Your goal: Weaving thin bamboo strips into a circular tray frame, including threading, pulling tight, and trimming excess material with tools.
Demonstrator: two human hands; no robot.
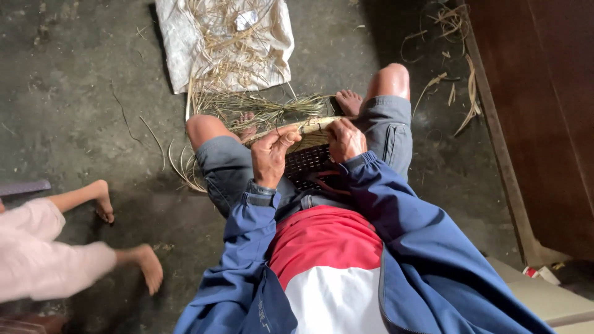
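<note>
While the woven basket (309, 162) rests in the lap between the knees, braced against sliding, the left hand (270, 154) and right hand (345, 140) clamp closed fingers on its pale rim strip (312, 125). Loose straw (260, 105) crowds the concrete floor (74, 93) ahead; a wooden wall (544, 111) hems the right.

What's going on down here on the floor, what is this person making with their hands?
A seated person holds a partly woven basket in their lap. Their left hand and right hand both grip the pale rim strip along its far edge. Loose straw strands fan out beyond the knees onto a white cloth. Another person's bare feet show nearby.
</note>
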